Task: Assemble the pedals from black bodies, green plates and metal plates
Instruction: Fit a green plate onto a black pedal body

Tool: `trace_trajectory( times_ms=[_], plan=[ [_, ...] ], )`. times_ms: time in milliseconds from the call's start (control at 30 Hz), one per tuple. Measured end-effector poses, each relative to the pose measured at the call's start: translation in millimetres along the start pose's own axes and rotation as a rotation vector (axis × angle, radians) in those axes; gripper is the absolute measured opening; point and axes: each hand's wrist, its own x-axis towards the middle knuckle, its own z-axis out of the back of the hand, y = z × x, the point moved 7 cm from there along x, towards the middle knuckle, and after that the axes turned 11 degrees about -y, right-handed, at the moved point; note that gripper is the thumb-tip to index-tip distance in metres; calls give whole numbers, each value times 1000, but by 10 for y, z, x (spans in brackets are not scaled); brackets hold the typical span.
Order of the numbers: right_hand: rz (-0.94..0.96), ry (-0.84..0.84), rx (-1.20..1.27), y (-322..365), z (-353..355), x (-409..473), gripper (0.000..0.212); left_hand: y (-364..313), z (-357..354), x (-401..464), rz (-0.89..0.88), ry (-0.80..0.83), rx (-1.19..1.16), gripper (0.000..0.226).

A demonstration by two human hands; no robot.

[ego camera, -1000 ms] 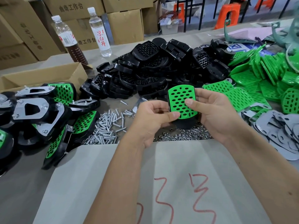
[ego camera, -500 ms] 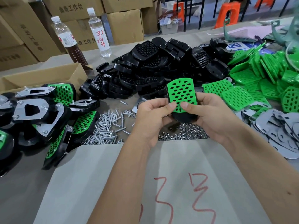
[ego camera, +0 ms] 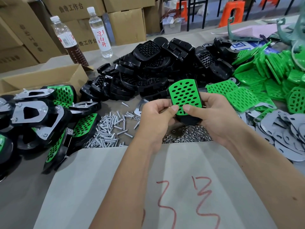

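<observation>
I hold a black pedal body (ego camera: 188,120) with a perforated green plate (ego camera: 184,95) laid on its top face, above the middle of the table. My left hand (ego camera: 155,118) grips its left edge, thumb pressed on the plate's lower end. My right hand (ego camera: 216,116) grips the right edge, thumb beside the left one. A heap of black bodies (ego camera: 148,71) lies behind, loose green plates (ego camera: 267,80) at the right, grey metal plates (ego camera: 288,134) at the near right. Finished pedals (ego camera: 41,116) pile up at the left.
Loose screws (ego camera: 107,129) and small nuts (ego camera: 186,133) lie under my hands. A grey sheet with red marks (ego camera: 165,187) covers the near table. An open cardboard box (ego camera: 42,78), two bottles (ego camera: 100,32) and stacked cartons stand at the back left.
Both hands lifted the pedal slightly and drew it nearer. My thumbs slid down together onto the green plate's lower end.
</observation>
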Motion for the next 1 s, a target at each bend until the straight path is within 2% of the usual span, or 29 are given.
trace_trajectory(
  times_ms=[133,367,500,633,833,1000],
  plan=[
    [-4,2,6,5,12,3,25,48,-13,-4,56,-3,-24,13],
    [-48,48,54,-10,-6,-2,24,-2,-37,-35,21,-13,-52,18],
    [-106,96,113,-42,-72,-37,29,-41,-22,-49,-37,-90,-50,20],
    [-72,68,110,-34,-81,-47,26,-115,-17,-57,-186,-165,149,13],
    [-44,24,45,-40,-84,-34,21,-177,-28,-83,-195,-161,283,45],
    [-27,39,66,-41,-108,-55,21,-168,-28,-81,-109,-132,153,55]
  ],
)
